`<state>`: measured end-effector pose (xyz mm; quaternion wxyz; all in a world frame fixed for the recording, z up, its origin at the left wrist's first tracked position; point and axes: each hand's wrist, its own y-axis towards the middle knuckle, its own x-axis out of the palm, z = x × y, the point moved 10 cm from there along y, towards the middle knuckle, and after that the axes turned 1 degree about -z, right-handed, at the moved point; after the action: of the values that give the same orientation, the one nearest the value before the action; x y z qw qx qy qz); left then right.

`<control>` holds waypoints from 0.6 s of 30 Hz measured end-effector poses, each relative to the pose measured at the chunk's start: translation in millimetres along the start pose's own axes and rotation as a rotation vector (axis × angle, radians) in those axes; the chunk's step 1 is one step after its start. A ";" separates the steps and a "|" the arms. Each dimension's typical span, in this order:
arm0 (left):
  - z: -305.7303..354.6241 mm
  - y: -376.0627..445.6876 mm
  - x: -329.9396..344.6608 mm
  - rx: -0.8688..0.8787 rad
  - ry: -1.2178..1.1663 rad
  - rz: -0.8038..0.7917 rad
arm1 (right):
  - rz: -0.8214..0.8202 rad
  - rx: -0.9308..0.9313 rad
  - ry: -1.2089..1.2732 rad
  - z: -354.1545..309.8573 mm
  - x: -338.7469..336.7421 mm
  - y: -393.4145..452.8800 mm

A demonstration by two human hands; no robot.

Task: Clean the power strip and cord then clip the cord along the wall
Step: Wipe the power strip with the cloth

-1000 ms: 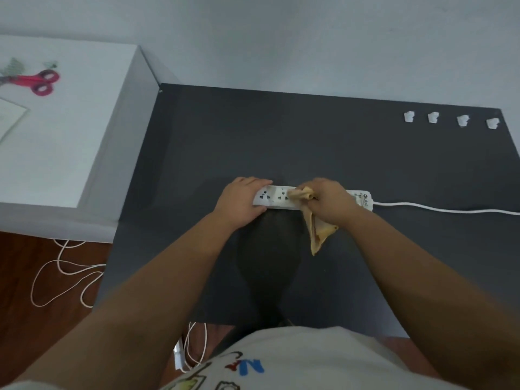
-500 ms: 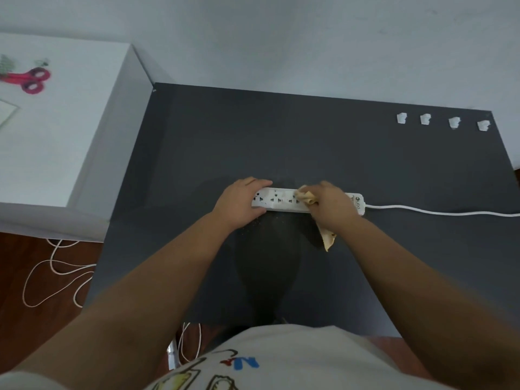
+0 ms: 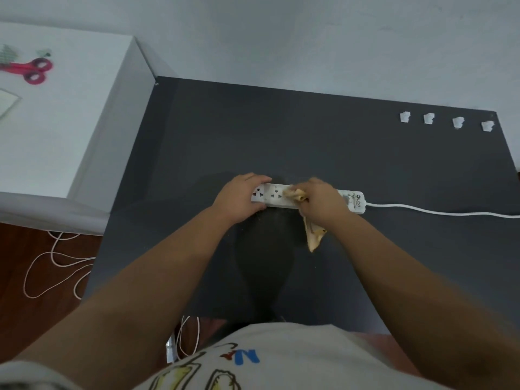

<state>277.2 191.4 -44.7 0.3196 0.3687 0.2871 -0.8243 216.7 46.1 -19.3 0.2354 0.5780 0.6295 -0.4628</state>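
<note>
A white power strip (image 3: 271, 196) lies flat on the dark grey table (image 3: 309, 142). My left hand (image 3: 239, 199) grips its left end, fingers curled over the far edge. My right hand (image 3: 320, 204) holds a crumpled yellow cloth (image 3: 312, 232) and presses it on the middle of the strip; the cloth's tail hangs toward me. The strip's white cord (image 3: 439, 211) runs off to the right. Several white cord clips (image 3: 404, 117) sit in a row at the table's far right.
A white cabinet (image 3: 70, 122) stands to the left with red scissors (image 3: 29, 70) and a paper on top. A loose white cable (image 3: 56, 263) loops on the wooden floor at left. A pale wall (image 3: 281, 38) runs behind the table.
My right hand has slid the cloth left and right along the strip. The left hand has kept its hold on the strip's end.
</note>
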 end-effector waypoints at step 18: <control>56.7 22.8 24.4 0.097 0.159 -0.076 | 0.121 0.270 -0.032 64.2 -17.9 -25.3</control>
<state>257.2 129.2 -37.4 0.2461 0.4369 0.2850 -0.8169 181.4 -15.4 -26.1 0.1929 0.6338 0.5218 -0.5375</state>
